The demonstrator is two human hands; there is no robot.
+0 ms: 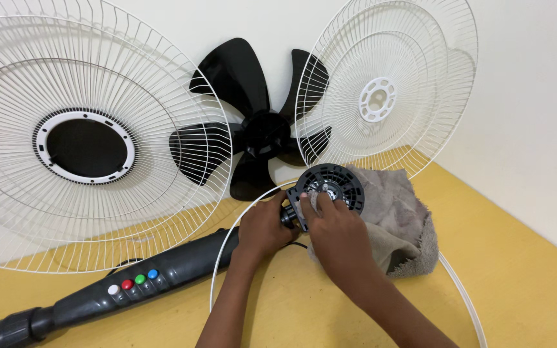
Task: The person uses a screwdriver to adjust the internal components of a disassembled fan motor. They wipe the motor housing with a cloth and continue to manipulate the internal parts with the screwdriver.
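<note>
1. We see the left hand [264, 227] wrapped around the neck of the black fan motor head [327, 187] — apparently steadying it on the yellow floor [536, 270].
2. The right hand [338, 233] presses a grey cloth [400, 219] against its face.
3. The two white grilles [66, 145] and the black blade [253, 122] lean on the wall — no containers appear.

**Fan parts around the two hands**

The left hand [262, 227] and right hand [338, 237] meet on the round black motor housing [330, 187]. A grey cloth [400, 219] lies right of the right hand. The dark control pole [130, 283] runs left from the left hand. Beyond the hands, a black fan blade [253, 129] leans on the wall between two white wire grilles, one left [85, 138], one right [381, 90].
</note>
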